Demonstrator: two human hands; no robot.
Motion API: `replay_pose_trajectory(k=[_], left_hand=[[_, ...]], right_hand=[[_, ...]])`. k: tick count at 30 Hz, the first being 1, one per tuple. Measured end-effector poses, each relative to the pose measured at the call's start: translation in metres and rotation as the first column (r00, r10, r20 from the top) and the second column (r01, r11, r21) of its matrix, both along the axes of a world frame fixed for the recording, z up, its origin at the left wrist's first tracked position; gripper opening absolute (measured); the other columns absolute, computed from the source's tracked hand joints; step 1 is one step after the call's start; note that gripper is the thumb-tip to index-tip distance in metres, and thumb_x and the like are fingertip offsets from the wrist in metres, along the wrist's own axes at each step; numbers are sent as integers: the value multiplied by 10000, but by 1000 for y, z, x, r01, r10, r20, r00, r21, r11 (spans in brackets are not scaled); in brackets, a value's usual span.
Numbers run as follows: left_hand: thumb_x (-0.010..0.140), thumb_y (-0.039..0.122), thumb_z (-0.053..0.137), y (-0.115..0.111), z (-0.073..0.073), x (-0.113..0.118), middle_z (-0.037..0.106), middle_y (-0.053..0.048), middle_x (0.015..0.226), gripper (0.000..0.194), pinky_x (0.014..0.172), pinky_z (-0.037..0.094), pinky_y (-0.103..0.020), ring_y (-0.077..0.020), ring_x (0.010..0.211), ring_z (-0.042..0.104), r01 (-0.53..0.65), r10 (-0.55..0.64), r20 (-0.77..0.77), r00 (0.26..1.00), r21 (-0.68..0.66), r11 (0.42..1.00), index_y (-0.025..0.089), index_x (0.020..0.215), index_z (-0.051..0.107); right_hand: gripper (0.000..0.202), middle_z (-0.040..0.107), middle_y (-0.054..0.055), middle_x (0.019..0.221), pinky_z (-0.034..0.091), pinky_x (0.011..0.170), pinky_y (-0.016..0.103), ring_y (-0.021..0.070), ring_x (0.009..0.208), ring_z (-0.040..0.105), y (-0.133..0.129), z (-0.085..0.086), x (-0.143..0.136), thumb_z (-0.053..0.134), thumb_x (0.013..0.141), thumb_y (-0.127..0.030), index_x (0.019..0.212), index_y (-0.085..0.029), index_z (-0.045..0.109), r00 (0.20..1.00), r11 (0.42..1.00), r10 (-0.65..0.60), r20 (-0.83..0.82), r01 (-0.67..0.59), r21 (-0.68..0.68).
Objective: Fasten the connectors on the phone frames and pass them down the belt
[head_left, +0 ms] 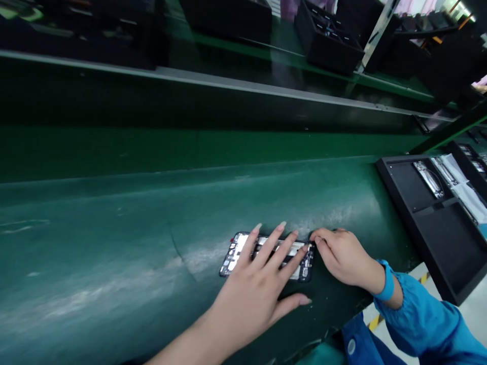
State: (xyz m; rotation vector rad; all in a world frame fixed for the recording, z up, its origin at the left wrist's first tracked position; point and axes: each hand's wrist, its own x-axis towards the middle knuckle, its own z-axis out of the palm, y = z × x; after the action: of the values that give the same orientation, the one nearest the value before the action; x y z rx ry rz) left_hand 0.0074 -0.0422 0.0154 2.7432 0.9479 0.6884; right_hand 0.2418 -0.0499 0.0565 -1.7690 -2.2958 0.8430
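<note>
An opened phone, its inner frame and parts exposed, lies flat on the green work surface. Across its middle rests my left hand, fingers spread and the thumb out to the side. My right hand is at the phone's right end, with thumb and index finger pinched together at its upper corner. Whatever those fingertips may grip is too small or hidden to make out. A blue band circles my right wrist, below a blue sleeve.
A black compartment tray at the right holds several phone parts and white sheets. Above the bench runs a shelf edge with black boxes on it. A slanted green post stands at the back right.
</note>
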Motion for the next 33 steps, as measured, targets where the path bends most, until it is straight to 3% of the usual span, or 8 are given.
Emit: replay_pose_trajectory(k=[5, 9, 15, 19, 24, 29, 33], left_hand=[[996, 488, 516, -19, 6, 5, 685, -57, 1269, 396, 1245, 137, -537, -320, 1301, 518, 31, -31, -20, 999, -13, 999, 266, 1253, 720], [988, 522, 530, -24, 5, 0, 693, -53, 1230, 402, 1191, 207, -525, -312, 1229, 542, 71, -71, -28, 997, -34, 997, 281, 1248, 720], [987, 385, 547, -13, 3, -3, 682, -31, 1257, 379, 1077, 304, -448, -281, 1204, 545, 185, -187, -80, 979, -27, 982, 309, 1343, 651], [978, 375, 536, -10, 4, -2, 687, -36, 1231, 401, 1053, 304, -443, -279, 1171, 551, 189, -191, -105, 976, -28, 982, 291, 1355, 643], [951, 337, 550, -10, 5, -3, 687, -40, 1191, 418, 1038, 305, -439, -276, 1128, 544, 214, -216, -102, 971, -30, 976, 267, 1353, 641], [968, 353, 532, -8, 5, -6, 678, -39, 1181, 427, 1062, 293, -433, -271, 1136, 542, 220, -223, -92, 971, -36, 975, 290, 1384, 612], [973, 369, 535, -7, 6, -6, 670, -32, 1183, 424, 1072, 300, -417, -254, 1140, 549, 214, -216, -93, 972, -37, 976, 303, 1387, 603]], right_hand=[[260, 738, 37, 929, 437, 720, 313, 209, 791, 693, -22, 4, -1, 384, 1052, -188, 1096, -192, 640, 1000, 994, -26, -6, 25, -108], [274, 745, 31, 956, 445, 709, 302, 202, 801, 693, -26, 14, 6, 402, 1032, -162, 1061, -190, 673, 998, 974, -20, -65, 5, -226], [305, 753, 8, 1025, 468, 833, 274, 181, 941, 692, -10, 19, 16, 435, 993, -107, 1014, -207, 722, 964, 930, -145, -221, 56, -365], [292, 751, 8, 1006, 451, 852, 272, 173, 939, 676, 8, 13, 20, 463, 979, -121, 954, -200, 743, 938, 934, -212, -273, 113, -339], [295, 645, -4, 657, 377, 617, 252, 127, 624, 543, 44, 1, 16, 579, 960, -282, 760, -160, 758, 940, 929, -235, -249, 142, -342], [348, 458, -48, 407, 266, 427, 218, 78, 392, 370, 78, 1, 2, 595, 926, -274, 622, -142, 704, 917, 807, -339, -210, 169, -566], [316, 435, -56, 357, 251, 357, 176, 72, 343, 391, 87, 5, -6, 594, 909, -235, 623, -143, 692, 915, 768, -349, -203, 155, -622]])
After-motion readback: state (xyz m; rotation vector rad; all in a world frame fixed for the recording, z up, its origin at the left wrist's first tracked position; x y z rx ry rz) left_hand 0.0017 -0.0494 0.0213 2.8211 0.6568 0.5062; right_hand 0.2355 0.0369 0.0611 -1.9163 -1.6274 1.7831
